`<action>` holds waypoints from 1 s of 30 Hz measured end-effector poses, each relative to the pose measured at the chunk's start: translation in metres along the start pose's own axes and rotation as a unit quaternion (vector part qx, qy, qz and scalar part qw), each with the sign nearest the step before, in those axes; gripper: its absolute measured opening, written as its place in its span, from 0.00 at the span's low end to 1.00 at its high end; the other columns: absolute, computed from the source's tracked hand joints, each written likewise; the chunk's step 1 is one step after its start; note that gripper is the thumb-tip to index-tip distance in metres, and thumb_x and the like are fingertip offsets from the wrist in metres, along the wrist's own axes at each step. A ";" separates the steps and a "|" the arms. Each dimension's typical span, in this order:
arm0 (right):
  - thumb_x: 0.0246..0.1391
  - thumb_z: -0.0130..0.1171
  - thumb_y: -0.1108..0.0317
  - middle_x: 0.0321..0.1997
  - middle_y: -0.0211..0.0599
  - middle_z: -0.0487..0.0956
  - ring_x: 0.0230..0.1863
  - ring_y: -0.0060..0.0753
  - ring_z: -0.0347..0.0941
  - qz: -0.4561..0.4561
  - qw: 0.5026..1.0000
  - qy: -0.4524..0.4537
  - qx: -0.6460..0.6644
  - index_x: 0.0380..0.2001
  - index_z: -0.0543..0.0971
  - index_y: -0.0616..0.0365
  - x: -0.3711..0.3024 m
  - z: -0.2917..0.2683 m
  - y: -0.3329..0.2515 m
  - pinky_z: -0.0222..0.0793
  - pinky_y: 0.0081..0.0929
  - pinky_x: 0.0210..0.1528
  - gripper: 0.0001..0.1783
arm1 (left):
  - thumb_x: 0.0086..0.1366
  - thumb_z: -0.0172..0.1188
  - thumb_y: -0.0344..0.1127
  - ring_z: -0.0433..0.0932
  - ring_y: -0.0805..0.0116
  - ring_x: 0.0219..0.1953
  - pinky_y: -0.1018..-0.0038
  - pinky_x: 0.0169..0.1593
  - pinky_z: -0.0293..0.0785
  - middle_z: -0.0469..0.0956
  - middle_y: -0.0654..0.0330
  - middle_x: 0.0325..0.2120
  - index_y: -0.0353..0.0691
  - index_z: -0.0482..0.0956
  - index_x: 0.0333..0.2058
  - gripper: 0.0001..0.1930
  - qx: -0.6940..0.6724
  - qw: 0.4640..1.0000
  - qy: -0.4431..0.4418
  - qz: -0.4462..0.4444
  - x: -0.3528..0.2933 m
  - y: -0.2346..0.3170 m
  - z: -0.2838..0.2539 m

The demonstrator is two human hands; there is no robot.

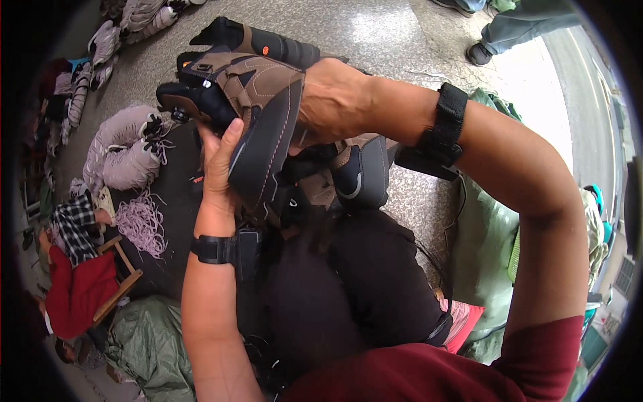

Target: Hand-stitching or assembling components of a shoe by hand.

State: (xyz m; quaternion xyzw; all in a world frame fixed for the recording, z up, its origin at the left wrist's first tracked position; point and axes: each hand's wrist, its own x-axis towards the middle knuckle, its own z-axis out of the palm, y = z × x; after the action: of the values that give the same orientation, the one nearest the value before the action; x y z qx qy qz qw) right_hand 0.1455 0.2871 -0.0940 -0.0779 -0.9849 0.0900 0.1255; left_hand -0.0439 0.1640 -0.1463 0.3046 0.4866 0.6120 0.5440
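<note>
A brown and black shoe upper (268, 114) with orange accents and a dark, stitched toe piece is held up above my lap. My left hand (218, 154) grips it from the left, thumb along its side and fingers partly hidden underneath. From the right, my right hand (335, 94) bends over its edge; the back of the hand shows, while most fingers are hidden behind the toe piece. A similar upper (365, 167) rests at my knees, just below my right hand. Beyond the held one lies another brown upper (284, 47).
Bundled pale pink shoe uppers (130, 151) and a heap of pink laces (142, 222) lie at the left. A person in red (80, 288) sits near a wooden stool (117, 295). Green sacks (479, 248) stand at the right. Another person's leg (522, 30) shows far right.
</note>
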 end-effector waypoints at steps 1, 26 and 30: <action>0.45 0.61 0.42 0.35 0.39 0.80 0.40 0.44 0.77 0.022 0.997 -0.065 0.019 0.37 0.79 0.51 -0.006 -0.006 0.003 0.73 0.34 0.39 0.25 | 0.60 0.60 0.36 0.64 0.63 0.58 0.68 0.58 0.67 0.58 0.57 0.60 0.55 0.39 0.67 0.44 -0.001 1.000 -0.005 -0.001 0.000 -0.002 0.001; 0.41 0.57 0.66 0.44 0.38 0.74 0.32 0.47 0.76 0.172 0.967 0.007 0.188 0.47 0.70 0.52 -0.130 0.052 -0.033 0.72 0.40 0.31 0.25 | 0.64 0.57 0.34 0.70 0.66 0.53 0.67 0.61 0.62 0.73 0.61 0.51 0.39 0.68 0.53 0.20 0.027 0.974 0.010 -0.224 -0.058 -0.078 -0.054; 0.47 0.59 0.53 0.33 0.44 0.79 0.37 0.52 0.76 0.363 0.907 -0.020 0.214 0.45 0.70 0.52 -0.190 0.072 -0.013 0.71 0.44 0.34 0.23 | 0.63 0.59 0.44 0.68 0.62 0.56 0.64 0.64 0.56 0.71 0.58 0.54 0.38 0.67 0.54 0.24 -0.055 0.942 -0.044 -0.328 -0.061 -0.065 -0.073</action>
State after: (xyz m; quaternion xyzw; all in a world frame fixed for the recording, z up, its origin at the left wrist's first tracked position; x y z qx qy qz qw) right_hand 0.3063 0.2294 -0.2042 -0.3992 -0.8480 0.3397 0.0780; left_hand -0.0720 0.0821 -0.2221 0.1239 0.5005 0.4114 0.7516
